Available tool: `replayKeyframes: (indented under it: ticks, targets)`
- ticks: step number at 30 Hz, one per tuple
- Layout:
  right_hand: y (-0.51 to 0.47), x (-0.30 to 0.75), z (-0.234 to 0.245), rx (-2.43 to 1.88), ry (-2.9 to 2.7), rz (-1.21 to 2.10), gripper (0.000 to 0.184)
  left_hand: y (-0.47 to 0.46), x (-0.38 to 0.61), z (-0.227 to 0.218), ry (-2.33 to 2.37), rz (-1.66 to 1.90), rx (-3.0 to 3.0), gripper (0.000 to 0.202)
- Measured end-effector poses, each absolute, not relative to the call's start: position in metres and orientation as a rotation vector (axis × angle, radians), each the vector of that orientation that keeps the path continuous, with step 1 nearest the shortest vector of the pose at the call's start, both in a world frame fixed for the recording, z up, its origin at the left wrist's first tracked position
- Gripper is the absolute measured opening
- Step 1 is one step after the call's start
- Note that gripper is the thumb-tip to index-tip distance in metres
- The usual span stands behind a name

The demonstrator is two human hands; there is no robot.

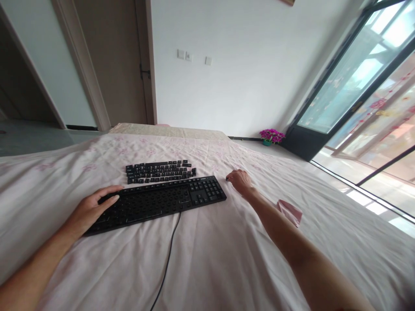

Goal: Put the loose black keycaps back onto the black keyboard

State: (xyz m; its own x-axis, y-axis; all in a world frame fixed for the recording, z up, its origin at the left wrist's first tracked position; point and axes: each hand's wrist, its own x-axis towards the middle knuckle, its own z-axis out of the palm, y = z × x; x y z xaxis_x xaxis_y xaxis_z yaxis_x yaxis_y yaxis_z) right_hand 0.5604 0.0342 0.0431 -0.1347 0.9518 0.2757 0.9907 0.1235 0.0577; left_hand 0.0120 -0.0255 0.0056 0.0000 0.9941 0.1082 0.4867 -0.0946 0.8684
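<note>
A black keyboard (pixel 162 201) lies on a pale sheet, most of its main keys removed, the number pad at its right end still in place. Rows of loose black keycaps (pixel 160 171) lie just behind it. My left hand (pixel 92 209) rests on the keyboard's left end, fingers stretched flat across it. My right hand (pixel 240 180) sits on the sheet just right of the keyboard, fingers curled, with a small dark thing pinched at the fingertips that I cannot make out.
The keyboard's black cable (pixel 168 259) runs toward me over the bed sheet (pixel 210 259). A folded pink cloth (pixel 289 211) lies beside my right forearm. A pot of purple flowers (pixel 271 136) stands on the floor by the glass door (pixel 356 86). A doorway (pixel 113 65) is behind.
</note>
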Motion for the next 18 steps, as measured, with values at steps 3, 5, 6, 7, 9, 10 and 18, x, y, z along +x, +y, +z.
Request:
replayKeyframes:
  ticks: [3, 5, 6, 7, 9, 10, 18]
  targets:
    - [0.039, 0.561, 0.042, -1.953, -2.238, -0.343, 0.014, -0.026, 0.013, 0.007, 1.547, 1.036, 1.658, 0.06]
    - [0.04, 0.561, 0.042, -1.957, -2.234, -0.335, 0.013, -0.026, 0.013, 0.007, 1.548, 1.037, 1.662, 0.06]
    - [0.04, 0.56, 0.043, -1.959, -2.236, -0.333, 0.012, -0.026, 0.013, 0.007, 1.549, 1.037, 1.664, 0.06]
    - [0.038, 0.559, 0.044, -1.96, -2.232, -0.331, 0.012, -0.025, 0.013, 0.007, 1.552, 1.036, 1.665, 0.06]
    - [0.031, 0.555, 0.049, -1.93, -2.206, -0.293, 0.012, -0.025, 0.012, 0.006, 1.556, 1.034, 1.665, 0.059]
    - [0.026, 0.553, 0.052, -1.889, -2.19, -0.247, 0.013, -0.025, 0.012, 0.006, 1.556, 1.033, 1.664, 0.059]
    - [-0.037, 0.521, 0.071, -1.47, -2.324, 0.033, 0.01, -0.027, 0.014, 0.006, 1.538, 1.05, 1.663, 0.057]
